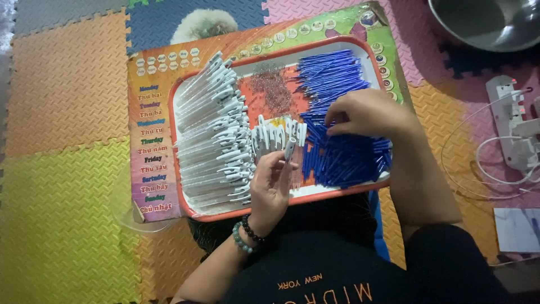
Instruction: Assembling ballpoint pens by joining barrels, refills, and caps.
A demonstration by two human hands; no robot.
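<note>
Hands work over an orange-rimmed tray (181,186) at the centre of the frame. The left hand (270,188), with bead bracelets at the wrist, pinches a white pen barrel (289,149) between thumb and fingers just above the tray's lower middle. The barrel's long axis runs nearly upright in the frame, leaning slightly right, its open end toward the top. The right hand (365,112) lies palm down on a heap of blue pen parts (343,157) filling the tray's right side, fingertips curled into the pile; whether they grip a piece cannot be told. Most blue parts lie roughly level across the frame, some slanted.

On the tray's left, white pen barrels (214,135) lie stacked in a fan, clips pointing right. A short row of white caps (278,134) stands mid-tray, with small metal springs (273,90) scattered above it.

The tray rests on a printed board (152,146), which sits on a floor of interlocking foam mats (67,169) in orange, yellow, pink and blue. A metal bowl (489,22) sits upper right, and a power strip (514,124) with white cables lies at the right edge. Open mat spreads to the left; the right side is crowded.
</note>
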